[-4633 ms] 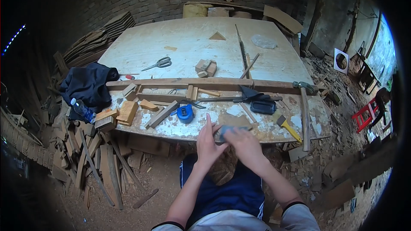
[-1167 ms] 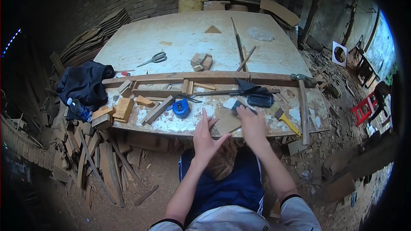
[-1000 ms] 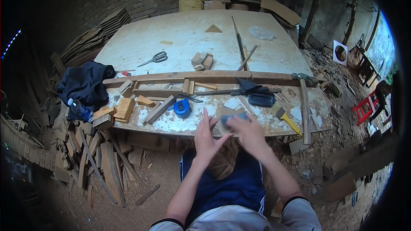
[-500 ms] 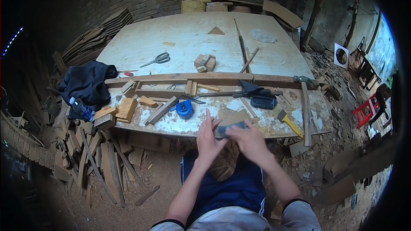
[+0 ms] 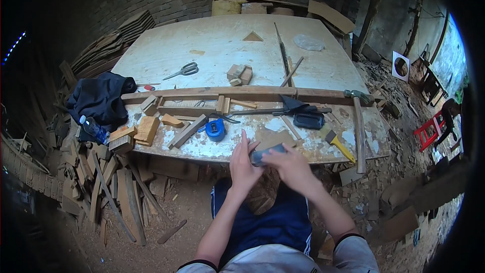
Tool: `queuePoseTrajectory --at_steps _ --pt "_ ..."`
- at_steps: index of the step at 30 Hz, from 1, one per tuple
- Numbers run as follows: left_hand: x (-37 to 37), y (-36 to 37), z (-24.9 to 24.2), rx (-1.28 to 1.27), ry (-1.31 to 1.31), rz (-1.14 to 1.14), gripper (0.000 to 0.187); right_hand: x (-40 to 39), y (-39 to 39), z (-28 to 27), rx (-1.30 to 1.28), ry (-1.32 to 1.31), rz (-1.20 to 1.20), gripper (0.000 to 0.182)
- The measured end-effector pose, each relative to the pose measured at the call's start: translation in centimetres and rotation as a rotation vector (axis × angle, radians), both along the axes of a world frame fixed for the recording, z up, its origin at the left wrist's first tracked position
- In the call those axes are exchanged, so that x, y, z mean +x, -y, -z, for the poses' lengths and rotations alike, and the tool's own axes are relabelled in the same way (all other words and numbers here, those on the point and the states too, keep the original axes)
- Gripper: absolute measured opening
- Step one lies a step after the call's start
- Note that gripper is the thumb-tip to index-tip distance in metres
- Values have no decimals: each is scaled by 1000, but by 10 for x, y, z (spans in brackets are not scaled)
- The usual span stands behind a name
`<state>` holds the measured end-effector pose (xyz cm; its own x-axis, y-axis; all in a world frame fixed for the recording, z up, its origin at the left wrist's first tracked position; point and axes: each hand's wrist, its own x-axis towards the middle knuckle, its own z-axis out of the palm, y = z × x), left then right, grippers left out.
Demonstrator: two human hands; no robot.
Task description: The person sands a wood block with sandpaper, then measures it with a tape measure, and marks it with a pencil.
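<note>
A dark grey, flat rectangular piece (image 5: 265,154) is between my two hands at the table's front edge; its material is hard to tell. My left hand (image 5: 244,166) grips its left end, with the index finger pointing up. Across its top, the fingers of my right hand (image 5: 290,166) press from the right, hiding part of it. Just beyond them lies a flat brown piece (image 5: 274,139) on the worn tabletop. A blue tape measure (image 5: 215,130) sits to the left of my hands. Right of them is a brush with a yellow handle (image 5: 341,150).
A hammer (image 5: 359,131) overhangs the front right edge of the table (image 5: 202,40). Wood blocks (image 5: 147,130), a dark cloth (image 5: 103,98) and a water bottle (image 5: 94,129) are at left. Scissors (image 5: 183,71) lie farther back. Scrap wood (image 5: 132,207) covers the floor at left.
My right hand and the grey piece have shifted slightly left and toward me. Both hands stay on the piece. The whole view has also drifted a little.
</note>
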<state>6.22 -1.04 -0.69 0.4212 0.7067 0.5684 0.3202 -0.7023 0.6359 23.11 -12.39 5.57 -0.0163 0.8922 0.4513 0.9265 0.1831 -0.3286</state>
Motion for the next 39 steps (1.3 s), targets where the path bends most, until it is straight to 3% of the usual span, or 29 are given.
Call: queuePoseTrajectory --at_steps 1,2,5,6,9,10,13,14,17,18,21,22,25,26,29,30,33,34,37,38,39 --pt "0 2 -6 -1 -7 -6 143 10 -1 -4 -57 -18 23 30" --pt "0 4 -8 -4 -12 -14 143 24 -5 2 45 54 125 29" --pt "1 3 -3 4 20 -3 142 -17 3 -3 -27 64 214 29" --pt "0 3 -2 5 6 -5 142 -16 2 4 109 14 -35 30" --pt "0 3 -1 3 -13 -5 143 14 1 -6 -129 -82 61 30" --pt "1 4 -4 -3 -12 -10 143 25 -7 -2 37 -13 121 31" --pt "2 -1 1 23 -10 -18 144 -13 4 -26 -295 64 211 35" --pt "1 -1 7 33 -13 -16 145 -3 5 15 9 92 -65 36" --pt "-1 5 -9 -5 -4 6 142 13 0 -25 -327 -38 122 36" --pt "-1 6 -8 -3 -1 3 143 29 -6 12 11 43 195 31" --pt "0 2 -2 12 5 -10 144 -8 4 10 -34 153 98 31" --pt "0 2 1 10 -1 -6 143 -5 5 12 -22 68 -81 28" --pt "-1 3 -4 10 -14 -13 142 23 -4 -15 -246 -125 109 30" --pt "0 5 -7 9 -13 -24 142 29 -10 11 17 -82 184 29" --pt "1 0 2 14 -10 -13 140 -12 3 11 -7 48 52 31" --pt "0 1 1 12 -7 -15 140 -10 3 15 19 -53 -106 28" --pt "0 5 -4 4 -2 -16 140 14 -3 -16 -244 -168 199 30" --pt "0 6 -5 5 -8 -14 140 18 -7 4 20 -85 234 31" --pt "0 1 0 25 -17 -8 141 -12 2 13 -32 16 60 32" --pt "-1 1 3 30 -20 -3 141 -8 4 12 -39 -65 -81 30" --pt "-1 1 0 31 -18 -8 141 2 1 6 -92 -103 4 31"
